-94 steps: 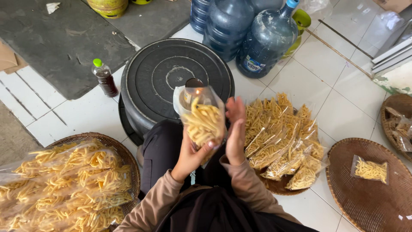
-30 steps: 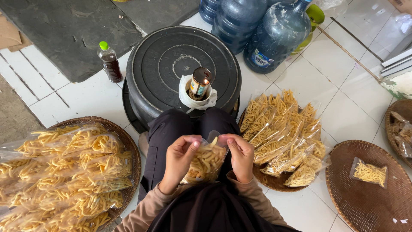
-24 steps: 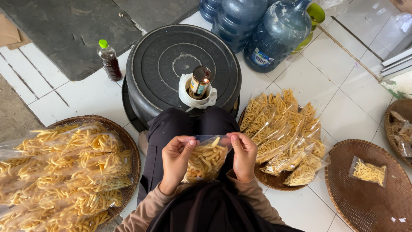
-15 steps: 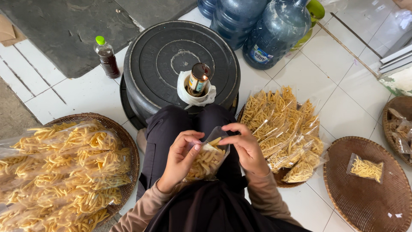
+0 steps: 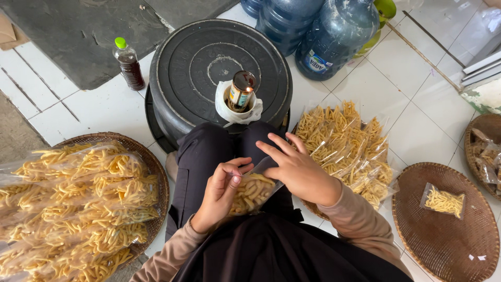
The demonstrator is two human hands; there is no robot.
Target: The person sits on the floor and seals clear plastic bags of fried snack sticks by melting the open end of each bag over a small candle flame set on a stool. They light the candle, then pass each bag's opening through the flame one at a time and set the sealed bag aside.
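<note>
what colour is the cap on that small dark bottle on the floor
Bright green, on the small bottle, clear in the head view.

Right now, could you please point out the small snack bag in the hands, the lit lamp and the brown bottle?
snack bag (image 5: 251, 192), head view, its filled middle.
lit lamp (image 5: 242, 90), head view, its body.
brown bottle (image 5: 129, 67), head view, its dark side.

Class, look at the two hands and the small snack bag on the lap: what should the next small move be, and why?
Probably lift the bag's folded mouth to the flame: both the left hand and right hand pinch it, apparently unsealed.
</note>
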